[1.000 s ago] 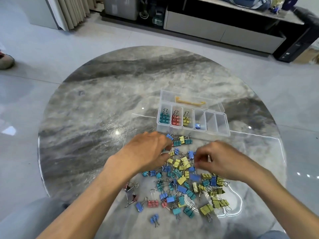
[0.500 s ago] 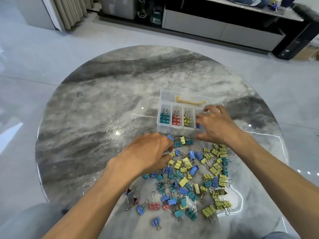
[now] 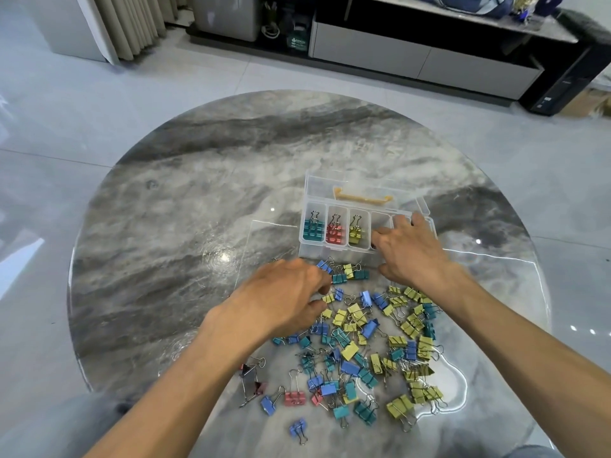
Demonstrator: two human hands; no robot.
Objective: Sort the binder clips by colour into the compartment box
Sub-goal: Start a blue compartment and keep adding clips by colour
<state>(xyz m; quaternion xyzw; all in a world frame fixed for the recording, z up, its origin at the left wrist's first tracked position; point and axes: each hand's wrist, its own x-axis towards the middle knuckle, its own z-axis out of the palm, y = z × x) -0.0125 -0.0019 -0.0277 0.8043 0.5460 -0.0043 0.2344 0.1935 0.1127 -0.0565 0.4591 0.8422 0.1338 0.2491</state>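
Mostly loose still: binder clips (image 3: 358, 338) scattered in a mixed heap on the near part of the round marble table (image 3: 185, 226), just in front of the clear compartment box (image 3: 363, 226). Already holding teal, red and yellow clips in its three left compartments. Right hand (image 3: 410, 252) lying over the box's right compartments, fingers spread and fairly straight, gripping nothing visible; cannot tell what sits beneath the palm. Left hand (image 3: 284, 300) resting at the heap's far left edge, fingers curled down among the clips; cannot tell whether pinching one. Probably light, stiff little things, painted steel bodies smooth and slippery, wire handles prone to tangling. Best pinched across the coloured body or lifted by a wire loop, one at a time.
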